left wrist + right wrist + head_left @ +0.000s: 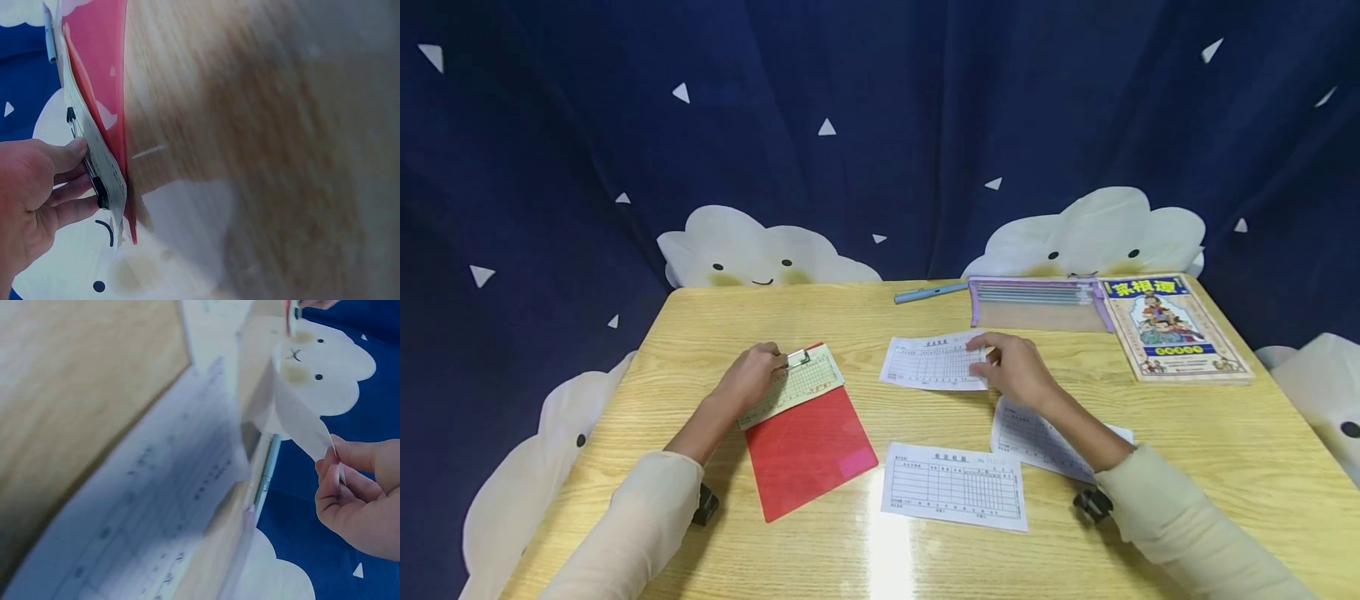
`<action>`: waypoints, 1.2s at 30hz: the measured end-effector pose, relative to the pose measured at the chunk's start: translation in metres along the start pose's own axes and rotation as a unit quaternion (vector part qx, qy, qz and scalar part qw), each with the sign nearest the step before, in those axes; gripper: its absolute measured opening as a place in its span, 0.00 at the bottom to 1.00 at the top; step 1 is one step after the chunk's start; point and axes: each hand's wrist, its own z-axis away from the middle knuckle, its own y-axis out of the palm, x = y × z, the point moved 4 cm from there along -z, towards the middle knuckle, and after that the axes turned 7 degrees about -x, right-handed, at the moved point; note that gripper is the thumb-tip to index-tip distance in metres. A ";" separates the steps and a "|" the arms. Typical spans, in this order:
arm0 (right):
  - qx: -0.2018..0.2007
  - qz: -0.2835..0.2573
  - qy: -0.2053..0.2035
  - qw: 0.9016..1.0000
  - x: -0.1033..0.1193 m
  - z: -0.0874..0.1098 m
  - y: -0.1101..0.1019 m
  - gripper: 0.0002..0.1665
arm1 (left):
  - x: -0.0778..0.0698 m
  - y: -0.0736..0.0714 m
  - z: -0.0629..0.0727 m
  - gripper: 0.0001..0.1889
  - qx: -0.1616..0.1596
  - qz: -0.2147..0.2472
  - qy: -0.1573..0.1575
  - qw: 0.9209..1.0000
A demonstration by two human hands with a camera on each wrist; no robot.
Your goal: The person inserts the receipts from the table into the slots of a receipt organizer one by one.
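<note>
Pinching a clip (798,359) on a yellowish slip (812,381) over a red folder (808,458), the left hand (751,375) is nearly closed; the right hand (1019,368) pinches a white form (925,364) by its right end above the counter (700,321) (another paper (951,492) lies between the forearms).

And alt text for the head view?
A person's left hand grips a clip on a yellow form over a red folder; the right hand holds a paper slip. Two more slips, a pen, pouch and book lie on the table.
</note>
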 end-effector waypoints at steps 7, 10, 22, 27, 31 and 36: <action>-0.011 -0.042 -0.019 0.999 0.011 -0.006 -0.007 0.16 | 0.000 0.002 0.001 0.02 0.001 -0.004 0.006 1.000; -0.011 -0.065 -0.027 0.997 0.019 -0.010 -0.008 0.16 | 0.001 0.002 0.001 0.02 0.004 0.001 0.000 1.000; 0.071 -0.161 -0.041 0.983 0.055 -0.020 0.010 0.18 | 0.002 0.001 0.003 0.03 0.000 0.017 -0.002 1.000; 0.133 -0.185 -0.050 0.972 0.072 -0.024 0.038 0.19 | 0.004 0.000 0.001 0.03 -0.006 0.024 -0.002 1.000; 0.158 -0.187 -0.050 0.968 0.082 -0.028 0.061 0.18 | 0.004 0.000 0.000 0.02 -0.012 0.023 0.008 1.000; 0.177 -0.154 -0.053 0.970 0.093 -0.034 0.088 0.18 | 0.003 0.001 -0.001 0.02 -0.011 0.024 0.007 1.000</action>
